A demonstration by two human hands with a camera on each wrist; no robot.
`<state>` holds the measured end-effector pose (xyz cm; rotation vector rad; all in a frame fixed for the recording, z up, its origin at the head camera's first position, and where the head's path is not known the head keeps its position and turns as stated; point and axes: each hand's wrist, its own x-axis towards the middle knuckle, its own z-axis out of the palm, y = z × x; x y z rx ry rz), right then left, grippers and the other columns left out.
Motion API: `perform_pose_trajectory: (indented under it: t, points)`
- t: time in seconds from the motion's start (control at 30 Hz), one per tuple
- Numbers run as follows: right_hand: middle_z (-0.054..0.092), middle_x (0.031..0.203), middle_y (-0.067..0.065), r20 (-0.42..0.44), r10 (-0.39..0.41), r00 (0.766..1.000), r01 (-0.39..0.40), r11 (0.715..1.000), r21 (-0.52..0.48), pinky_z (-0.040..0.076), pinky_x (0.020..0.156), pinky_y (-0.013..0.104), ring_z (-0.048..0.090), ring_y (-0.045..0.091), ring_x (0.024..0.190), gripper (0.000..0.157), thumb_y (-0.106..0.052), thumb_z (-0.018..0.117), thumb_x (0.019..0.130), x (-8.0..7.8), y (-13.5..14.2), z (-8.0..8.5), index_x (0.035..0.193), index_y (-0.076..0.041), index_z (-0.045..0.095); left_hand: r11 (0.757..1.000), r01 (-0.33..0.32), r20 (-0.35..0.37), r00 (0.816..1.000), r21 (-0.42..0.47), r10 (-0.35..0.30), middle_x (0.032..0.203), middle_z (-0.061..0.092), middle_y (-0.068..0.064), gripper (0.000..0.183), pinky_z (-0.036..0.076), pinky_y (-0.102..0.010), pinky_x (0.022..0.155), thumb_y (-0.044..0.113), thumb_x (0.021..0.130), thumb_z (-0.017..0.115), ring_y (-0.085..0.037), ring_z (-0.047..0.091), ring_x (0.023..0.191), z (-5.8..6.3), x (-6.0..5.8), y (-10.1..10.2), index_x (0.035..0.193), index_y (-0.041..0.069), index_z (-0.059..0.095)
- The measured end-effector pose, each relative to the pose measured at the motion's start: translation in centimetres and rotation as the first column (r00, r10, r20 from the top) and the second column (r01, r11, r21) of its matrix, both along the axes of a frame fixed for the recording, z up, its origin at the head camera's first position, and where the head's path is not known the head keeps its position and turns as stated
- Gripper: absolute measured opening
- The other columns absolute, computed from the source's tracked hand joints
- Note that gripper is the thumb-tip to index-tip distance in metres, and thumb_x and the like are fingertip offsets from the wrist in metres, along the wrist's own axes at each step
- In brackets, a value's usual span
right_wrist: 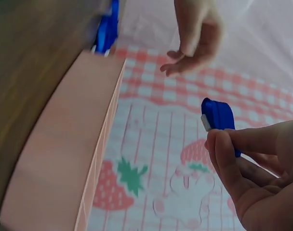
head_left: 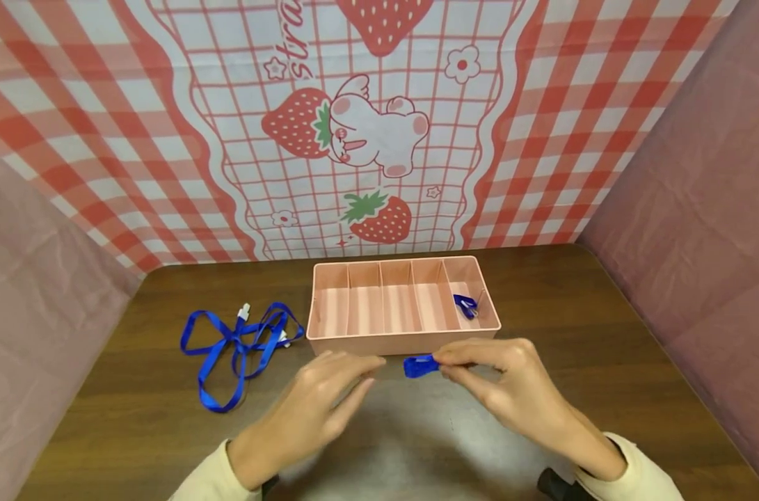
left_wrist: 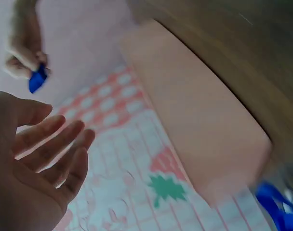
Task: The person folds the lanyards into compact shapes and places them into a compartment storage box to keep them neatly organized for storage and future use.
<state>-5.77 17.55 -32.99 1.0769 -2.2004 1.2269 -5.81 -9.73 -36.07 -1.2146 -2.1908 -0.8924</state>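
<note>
Between thumb and fingertips, my right hand (head_left: pixel 510 390) pinches a folded blue lanyard (head_left: pixel 420 366) in front of the box. A pale clip piece shows on this bundle (right_wrist: pixel 218 115) in the right wrist view. My left hand (head_left: pixel 313 403) hovers to the left of it, fingers loosely extended and holding nothing. Behind both hands stands a pink box (head_left: pixel 354 344) with several compartments. Another folded blue lanyard (head_left: pixel 464 306) with a metal hook lies in its rightmost compartment. To the left of the box, loose blue lanyards (head_left: pixel 238 341) with white clips lie tangled on the table.
The box stands on a dark wooden table (head_left: pixel 561 306). A red-and-white strawberry-print cloth (head_left: pixel 379 132) hangs behind the table, with pinkish cloth (head_left: pixel 680 174) at both sides.
</note>
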Motion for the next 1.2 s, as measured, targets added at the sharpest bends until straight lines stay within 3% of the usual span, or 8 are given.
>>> perform_pose_trajectory:
  t: [0.1, 0.27, 0.43, 0.57, 0.77, 0.9, 1.13, 1.2]
  points:
    - [0.076, 0.091, 0.004, -0.089, -0.115, 0.989, 0.118, 0.993, 0.025, 0.052, 0.084, 0.017, 0.073, 0.018, 0.089, 0.033, 0.013, 0.082, 0.067, -1.2, 1.0, 0.3, 0.093, -0.007, 0.079, 0.984, -0.137, -0.072, 0.989, -0.111, 0.129, 0.122, 0.066, -0.007, 0.026, 0.050, -0.041, 0.097, 0.018, 0.100, 0.059, -0.023, 0.062, 0.113, -0.9, -1.2, -1.5, 0.121, 0.003, 0.066]
    - [0.076, 0.089, 0.008, -0.188, -0.238, 0.953, 0.259, 0.961, 0.096, 0.054, 0.074, 0.016, 0.073, 0.022, 0.082, 0.030, 0.015, 0.080, 0.068, -3.7, 2.0, -0.7, 0.091, -0.003, 0.078, 0.907, -0.290, -0.146, 0.956, -0.306, 0.256, 0.139, 0.054, -0.018, 0.043, 0.043, -0.052, 0.102, 0.022, 0.096, 0.064, -0.036, 0.049, 0.131, -3.0, -3.0, -3.0, 0.133, 0.000, 0.059]
    - [0.070, 0.078, 0.002, -0.230, -0.290, 0.929, 0.335, 0.924, 0.187, 0.048, 0.056, 0.024, 0.061, 0.012, 0.066, 0.022, 0.013, 0.077, 0.073, -6.8, 2.3, -2.3, 0.085, -0.005, 0.076, 0.863, -0.330, -0.169, 0.943, -0.383, 0.286, 0.147, 0.048, -0.019, 0.050, 0.037, -0.058, 0.108, 0.027, 0.101, 0.056, -0.039, 0.041, 0.137, -4.8, -3.7, -3.5, 0.142, -0.002, 0.050]
    - [0.060, 0.070, -0.001, -0.196, -0.303, 0.932, 0.346, 0.907, 0.242, 0.038, 0.053, 0.026, 0.048, 0.012, 0.062, 0.017, 0.009, 0.073, 0.077, -9.1, 2.2, -3.2, 0.080, -0.008, 0.073, 0.831, -0.334, -0.160, 0.943, -0.445, 0.293, 0.152, 0.042, -0.017, 0.056, 0.033, -0.060, 0.110, 0.028, 0.099, 0.059, -0.037, 0.038, 0.140, -5.9, -3.6, -3.4, 0.147, 0.002, 0.044]
    - [0.067, 0.072, 0.002, -0.152, -0.284, 0.947, 0.320, 0.883, 0.344, 0.044, 0.059, 0.034, 0.055, 0.018, 0.064, 0.011, 0.005, 0.074, 0.079, -11.9, 1.6, -4.0, 0.079, -0.006, 0.076, 0.791, -0.355, -0.188, 0.935, -0.498, 0.301, 0.156, 0.036, -0.016, 0.069, 0.027, -0.061, 0.113, 0.027, 0.094, 0.068, -0.035, 0.035, 0.143, -6.5, -3.4, -3.3, 0.151, 0.002, 0.039]
    - [0.071, 0.074, 0.003, -0.139, -0.251, 0.958, 0.286, 0.862, 0.418, 0.045, 0.069, 0.040, 0.059, 0.022, 0.073, 0.011, 0.005, 0.076, 0.075, -13.7, 1.3, -4.7, 0.079, -0.005, 0.078, 0.788, -0.347, -0.182, 0.938, -0.509, 0.295, 0.157, 0.034, -0.017, 0.072, 0.026, -0.061, 0.113, 0.029, 0.093, 0.069, -0.035, 0.033, 0.144, -6.8, -3.5, -3.3, 0.151, 0.001, 0.037]
    - [0.072, 0.071, 0.000, -0.122, -0.156, 0.980, 0.198, 0.815, 0.545, 0.046, 0.073, 0.041, 0.061, 0.024, 0.074, 0.014, 0.004, 0.076, 0.071, -16.9, 0.3, -6.5, 0.073, -0.009, 0.079, 0.816, -0.311, -0.118, 0.949, -0.487, 0.291, 0.159, 0.031, -0.016, 0.075, 0.024, -0.063, 0.113, 0.038, 0.094, 0.067, -0.035, 0.030, 0.145, -7.0, -3.4, -3.2, 0.152, 0.002, 0.035]
    - [0.072, 0.070, -0.001, -0.087, -0.141, 0.986, 0.165, 0.791, 0.589, 0.047, 0.085, 0.045, 0.065, 0.022, 0.073, 0.015, 0.003, 0.075, 0.070, -17.5, 0.1, -6.8, 0.072, -0.011, 0.079, 0.821, -0.301, -0.102, 0.952, -0.485, 0.289, 0.159, 0.031, -0.017, 0.076, 0.023, -0.064, 0.113, 0.039, 0.094, 0.066, -0.035, 0.030, 0.145, -7.1, -3.4, -3.1, 0.152, 0.001, 0.035]
